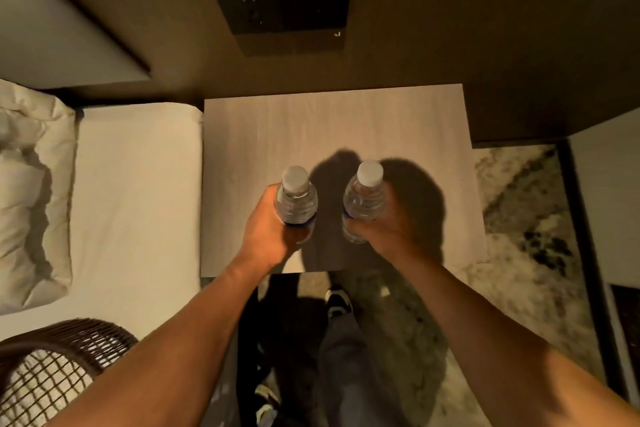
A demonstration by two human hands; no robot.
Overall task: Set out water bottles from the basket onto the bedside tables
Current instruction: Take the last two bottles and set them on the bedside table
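Two clear water bottles with white caps are held upright over the front half of a pale wooden bedside table (332,121). My left hand (268,232) grips the left bottle (296,199) around its lower body. My right hand (388,224) grips the right bottle (365,198) the same way. The bottles stand side by side, a small gap between them; whether their bases touch the tabletop is hidden by my hands. A dark wicker basket (52,350) sits on the bed at the bottom left.
A bed with white sheet (138,191) and pillow (31,191) lies left of the table. Dark wall panel with black sockets (280,0) rises behind it. Patterned carpet (526,218) spreads to the right. My legs and shoes stand at the table's front edge.
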